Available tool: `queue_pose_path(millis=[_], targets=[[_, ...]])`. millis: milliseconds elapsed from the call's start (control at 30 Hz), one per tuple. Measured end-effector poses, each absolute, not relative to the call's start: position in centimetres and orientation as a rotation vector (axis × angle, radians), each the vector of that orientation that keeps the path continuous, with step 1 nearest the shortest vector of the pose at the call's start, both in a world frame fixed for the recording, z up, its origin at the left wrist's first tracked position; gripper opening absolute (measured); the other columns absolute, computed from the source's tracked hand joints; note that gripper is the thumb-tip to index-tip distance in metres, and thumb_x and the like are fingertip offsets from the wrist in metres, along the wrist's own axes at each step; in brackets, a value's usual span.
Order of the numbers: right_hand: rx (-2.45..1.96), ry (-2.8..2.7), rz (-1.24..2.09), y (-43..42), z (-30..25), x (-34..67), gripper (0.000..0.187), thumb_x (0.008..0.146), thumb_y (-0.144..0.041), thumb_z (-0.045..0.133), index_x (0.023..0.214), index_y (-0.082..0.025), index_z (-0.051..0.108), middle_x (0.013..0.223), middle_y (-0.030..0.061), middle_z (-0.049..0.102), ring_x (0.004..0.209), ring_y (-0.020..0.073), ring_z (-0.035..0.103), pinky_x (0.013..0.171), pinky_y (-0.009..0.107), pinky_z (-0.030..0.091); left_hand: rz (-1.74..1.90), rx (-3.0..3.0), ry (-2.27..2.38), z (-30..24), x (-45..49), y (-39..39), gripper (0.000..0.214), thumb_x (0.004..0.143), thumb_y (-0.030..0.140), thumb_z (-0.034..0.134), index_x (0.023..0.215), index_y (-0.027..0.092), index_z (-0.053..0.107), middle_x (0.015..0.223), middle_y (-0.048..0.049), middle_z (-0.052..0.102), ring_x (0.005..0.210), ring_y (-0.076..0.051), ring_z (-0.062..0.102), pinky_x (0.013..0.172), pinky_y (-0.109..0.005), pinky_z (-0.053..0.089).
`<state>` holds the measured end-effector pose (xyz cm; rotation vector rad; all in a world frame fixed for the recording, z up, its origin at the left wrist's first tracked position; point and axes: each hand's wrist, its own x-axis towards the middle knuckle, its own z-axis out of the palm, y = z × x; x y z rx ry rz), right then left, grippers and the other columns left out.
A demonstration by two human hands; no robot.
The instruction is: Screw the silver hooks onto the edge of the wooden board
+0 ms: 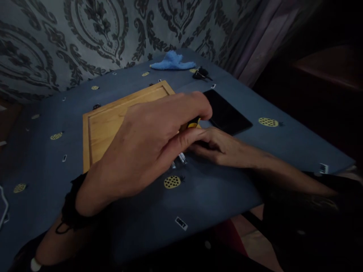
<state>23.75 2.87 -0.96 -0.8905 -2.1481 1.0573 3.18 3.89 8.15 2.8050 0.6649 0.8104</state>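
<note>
My left hand [147, 136] reaches across in front, closed, its thumb and fingers curled around a small yellow-and-black object [194, 122]. Most of that object is hidden, so its kind cannot be made out. My right hand [214, 147] is closed just below and to the right, touching the left thumb. What its fingers grip is covered. Shiny slim pieces [182, 158] show beneath my left hand, above the tablecloth. A wooden board [104, 130] with a grooved edge lies behind my left hand, partly covered by it.
A black flat tablet-like slab [229, 113] lies right of the board. Farther back are a black key-like item [200, 73] and a crumpled blue cloth [172, 61]. The blue tablecloth [215, 204] has a pineapple print. Patterned curtain [113, 37] hangs behind the table.
</note>
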Motion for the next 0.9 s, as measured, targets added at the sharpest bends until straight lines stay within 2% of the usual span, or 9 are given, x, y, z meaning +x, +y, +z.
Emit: queue_pose_path(millis=[133,200,400,500,667,900], targets=[[-0.91,-2.151,1.079,2.9,-0.8,23.6,0.018,0.094,-0.023,0.045,0.098,-0.014,0.06,0.084,0.0031,0.063,0.071,0.0111,0.057,0.062,0.023,0.044,0.586,2.752,0.584,8.6,2.5,4.2,0.026,0.099,0.017,0.046,0.122,0.023,0.056,0.109,0.0031,0.07,0.095,-0.015,0.07,0.072,-0.024,0.056],[-0.914,-2.147,1.081,2.8,-0.9,23.6,0.018,0.093,-0.022,0.046,0.1,-0.014,0.06,0.081,0.0015,0.062,0.066,0.0104,0.053,0.059,0.023,0.042,0.57,2.742,0.586,8.7,2.4,4.3,0.029,0.099,0.016,0.045,0.124,0.023,0.056,0.11,0.0041,0.07,0.098,-0.016,0.07,0.073,-0.024,0.055],[-0.943,-2.119,1.087,2.6,-1.0,23.6,0.013,0.09,-0.02,0.047,0.098,-0.019,0.056,0.074,-0.0035,0.054,0.059,0.0088,0.045,0.052,0.022,0.035,0.651,2.802,0.548,8.7,2.6,4.5,0.014,0.096,0.023,0.054,0.104,0.024,0.065,0.085,0.0062,0.072,0.069,-0.011,0.069,0.055,-0.022,0.049],[-0.975,-2.106,1.087,2.5,-0.6,23.5,0.006,0.088,-0.022,0.047,0.085,-0.02,0.052,0.069,-0.0046,0.049,0.058,0.0088,0.043,0.051,0.023,0.034,0.718,2.798,0.629,8.4,2.8,4.5,0.014,0.097,0.029,0.054,0.096,0.023,0.066,0.083,0.0034,0.071,0.07,-0.014,0.069,0.056,-0.026,0.05],[-1.055,-2.084,1.068,2.4,-0.1,23.3,0.011,0.085,-0.026,0.05,0.074,-0.022,0.048,0.069,-0.0029,0.05,0.064,0.0124,0.049,0.056,0.026,0.039,0.84,2.696,0.66,7.6,3.4,4.3,0.019,0.097,0.038,0.053,0.091,0.023,0.062,0.079,0.0033,0.065,0.077,-0.017,0.07,0.07,-0.034,0.054],[-1.111,-2.077,1.069,2.3,0.2,23.2,0.011,0.082,-0.027,0.05,0.071,-0.025,0.049,0.067,-0.0017,0.054,0.065,0.0154,0.053,0.055,0.028,0.043,0.87,2.703,0.648,7.6,4.1,4.4,0.023,0.099,0.039,0.05,0.093,0.02,0.061,0.078,0.0021,0.066,0.065,-0.01,0.064,0.061,-0.026,0.051]])
